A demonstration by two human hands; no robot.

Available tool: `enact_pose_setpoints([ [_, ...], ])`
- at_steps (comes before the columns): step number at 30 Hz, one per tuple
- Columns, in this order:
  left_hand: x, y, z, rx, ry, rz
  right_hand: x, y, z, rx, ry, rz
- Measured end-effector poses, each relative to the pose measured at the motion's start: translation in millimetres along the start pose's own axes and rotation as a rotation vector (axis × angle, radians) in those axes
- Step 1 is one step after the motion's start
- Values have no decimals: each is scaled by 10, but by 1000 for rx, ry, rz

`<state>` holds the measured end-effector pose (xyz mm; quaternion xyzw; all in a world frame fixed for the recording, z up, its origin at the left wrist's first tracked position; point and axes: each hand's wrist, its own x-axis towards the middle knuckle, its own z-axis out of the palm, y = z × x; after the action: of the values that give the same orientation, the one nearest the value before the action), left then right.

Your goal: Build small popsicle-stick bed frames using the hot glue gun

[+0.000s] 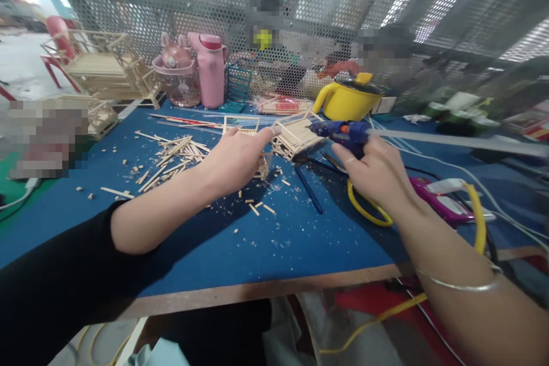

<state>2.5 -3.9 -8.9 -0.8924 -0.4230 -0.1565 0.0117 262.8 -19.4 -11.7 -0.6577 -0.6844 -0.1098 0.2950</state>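
My right hand point(381, 174) is wrapped round a blue glue gun point(349, 132), and a long pale glue stick point(450, 140) trails from its back end. The gun's nozzle points left, at the edge of a small slatted model made of wooden sticks point(298, 132). My left hand point(238, 157) is closed at that model's left side, with thumb and fingertips at its frame. Part of a second stick frame point(241, 121) shows behind and below the left hand, which hides most of it. Loose wooden sticks point(175, 157) lie in a pile left of the hand.
Blue-handled pliers point(309, 189) and a yellow-handled tool point(364, 209) lie near my right hand. Cables run along the right. Behind stand a yellow pot point(349, 100), a pink flask point(211, 71) and a clear pink-rimmed tub point(175, 83). Larger stick models point(103, 68) stand at left.
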Motion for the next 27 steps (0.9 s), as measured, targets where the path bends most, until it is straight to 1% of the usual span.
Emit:
enact_pose_setpoints([
  [4,9,0,14,-27,10,-16,225,-20,101,-114,-54,-42],
  [7,7,10,7,-43,14,-29,341,-45,169,-188,-83,-83],
  [11,5,16,1,-39,15,-32,417,-56,235,-277,-150,-114],
  [14,8,5,18,-28,6,-23,448,-55,276,-321,-199,-187],
  [17,12,-4,39,-23,6,-21,492,-70,321,-376,-217,-227],
  [19,11,0,41,-22,5,-26,535,-93,356,-387,-221,-230],
  [23,-4,33,-7,-38,-3,-34,622,-147,417,-340,-281,-213],
  [27,-36,60,-73,-49,31,-19,653,-184,429,-368,-302,-229],
])
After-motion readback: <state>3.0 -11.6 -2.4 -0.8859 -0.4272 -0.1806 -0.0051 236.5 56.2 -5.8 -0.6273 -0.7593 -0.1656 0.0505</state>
